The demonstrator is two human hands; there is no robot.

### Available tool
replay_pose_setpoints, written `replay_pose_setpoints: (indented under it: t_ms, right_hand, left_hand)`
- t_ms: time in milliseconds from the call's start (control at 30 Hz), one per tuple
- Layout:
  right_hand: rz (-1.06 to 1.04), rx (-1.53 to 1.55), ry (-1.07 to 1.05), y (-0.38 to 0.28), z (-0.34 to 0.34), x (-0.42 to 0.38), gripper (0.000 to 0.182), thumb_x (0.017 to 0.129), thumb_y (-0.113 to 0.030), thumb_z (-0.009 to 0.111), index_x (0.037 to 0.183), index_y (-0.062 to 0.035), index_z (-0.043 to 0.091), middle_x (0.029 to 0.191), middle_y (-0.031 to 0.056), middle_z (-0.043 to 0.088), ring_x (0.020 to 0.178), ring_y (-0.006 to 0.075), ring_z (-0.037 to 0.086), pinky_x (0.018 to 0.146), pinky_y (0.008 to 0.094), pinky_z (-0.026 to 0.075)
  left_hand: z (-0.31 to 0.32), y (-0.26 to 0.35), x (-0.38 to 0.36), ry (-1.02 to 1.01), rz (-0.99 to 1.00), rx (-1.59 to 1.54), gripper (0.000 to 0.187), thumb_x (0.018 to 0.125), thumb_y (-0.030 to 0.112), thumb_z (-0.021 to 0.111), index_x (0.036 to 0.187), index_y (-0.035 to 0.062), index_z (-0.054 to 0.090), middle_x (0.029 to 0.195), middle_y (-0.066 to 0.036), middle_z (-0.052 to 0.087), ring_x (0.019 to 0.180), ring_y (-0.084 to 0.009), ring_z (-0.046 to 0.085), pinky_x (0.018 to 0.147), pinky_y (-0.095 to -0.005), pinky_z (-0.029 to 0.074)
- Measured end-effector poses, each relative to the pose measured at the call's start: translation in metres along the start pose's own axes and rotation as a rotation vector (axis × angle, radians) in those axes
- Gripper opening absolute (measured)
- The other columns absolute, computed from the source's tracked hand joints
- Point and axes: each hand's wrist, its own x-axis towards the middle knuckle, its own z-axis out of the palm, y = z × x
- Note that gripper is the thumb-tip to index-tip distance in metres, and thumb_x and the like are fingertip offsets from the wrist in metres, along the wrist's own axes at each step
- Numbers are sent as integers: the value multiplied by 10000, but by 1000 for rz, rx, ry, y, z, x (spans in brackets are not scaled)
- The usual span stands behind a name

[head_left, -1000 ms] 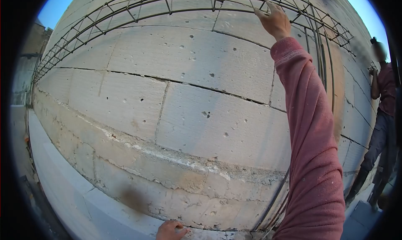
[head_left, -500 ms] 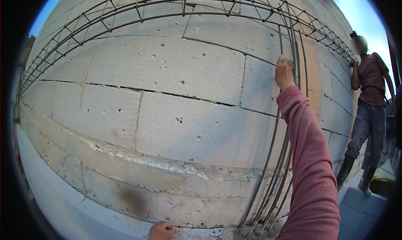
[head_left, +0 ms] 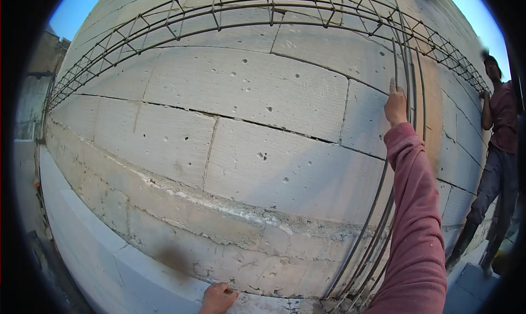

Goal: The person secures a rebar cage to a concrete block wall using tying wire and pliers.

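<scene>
Several upright steel reinforcing bars (head_left: 378, 196) rise from the base of a pale block wall (head_left: 285, 100). My right hand (head_left: 395, 107), arm stretched up in a pinkish-red sleeve, is closed around the leftmost bar, with one finger pointing up along it. At the bottom of the view, my left hand (head_left: 219, 298) is closed in a loose fist by the foot of the wall, above a pale ledge (head_left: 148, 270). What its fingers hold, if anything, is hidden.
A long lattice cage of steel bars (head_left: 219, 17) spans the wall above, crossing near the tops of the upright bars. At the far right another person (head_left: 501, 116) stands with a hand at the cage's end. Grey blocks (head_left: 466, 286) lie near that person's feet.
The whole scene has shifted right as my head turned left. One finger of my right hand now stretches upward along the bar. More of my left hand shows at the bottom.
</scene>
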Motion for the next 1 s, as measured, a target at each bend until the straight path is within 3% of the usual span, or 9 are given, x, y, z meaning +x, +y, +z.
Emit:
replay_pose_setpoints:
  t_ms: [100,267,400,500,533,767,867,967,1000]
  right_hand:
    - [-131,-129,119,1,-10,-11,538,847,72,377,1382,21,357,1186,241,479,1058,360,507,947,378,434]
    - [-299,-292,297,-6,-3,-15,288,873,-39,476,1144,18,553,1379,200,366,1295,330,341,1035,381,358]
    - [-379,-704,290,-16,-18,-23,536,851,-66,511,1371,-77,379,1471,196,249,1339,315,292,1046,449,318]
    - [125,-686,195,-36,-52,-38,669,850,-71,525,1451,-92,233,1442,266,249,1232,386,422,949,471,412]
    - [226,-319,-29,-34,-59,-34,715,861,-83,523,1468,-52,147,1343,311,342,1057,405,552,816,437,504]
    - [188,-416,17,-21,-36,-29,704,874,-71,502,1450,27,110,1169,265,488,945,371,601,756,417,534]
    - [215,-459,-18,-26,-38,-28,758,879,-192,554,1457,7,105,1210,258,472,984,386,581,785,471,513]
    - [114,-72,-218,-15,-81,-35,854,863,-392,582,1464,-18,105,1257,265,464,1076,403,541,858,552,449]
    - [185,2,-120,6,-77,-32,934,833,-545,562,1468,-34,106,1274,271,477,1158,396,501,917,574,387]
  left_hand:
    - [3,-2,-4,-3,-5,30,326,720,362,721,719,40,666,721,-119,643,727,-289,629,698,-381,497]
    - [0,8,1,-33,-42,49,335,721,368,721,726,38,664,721,-122,641,723,-290,626,689,-383,496]
    - [-3,12,1,-46,-68,33,340,721,368,720,727,33,660,725,-130,640,724,-295,624,688,-382,492]
    - [-7,15,0,-43,-89,43,339,719,365,723,724,32,657,725,-129,640,724,-294,624,687,-381,491]
    - [-6,16,1,-48,-93,47,338,718,364,724,723,32,657,725,-128,640,723,-293,624,687,-381,491]
    - [1,8,2,-35,-73,61,327,716,362,727,724,42,659,731,-115,646,729,-291,623,692,-385,490]
    - [2,9,2,-32,-72,60,326,708,363,731,720,46,657,727,-110,645,741,-289,622,702,-387,488]
    - [4,8,1,-25,-64,95,322,697,363,737,707,51,656,725,-108,644,755,-288,620,719,-390,485]
    - [5,9,1,-26,-54,99,321,693,363,739,701,53,656,725,-108,644,759,-289,618,726,-392,484]
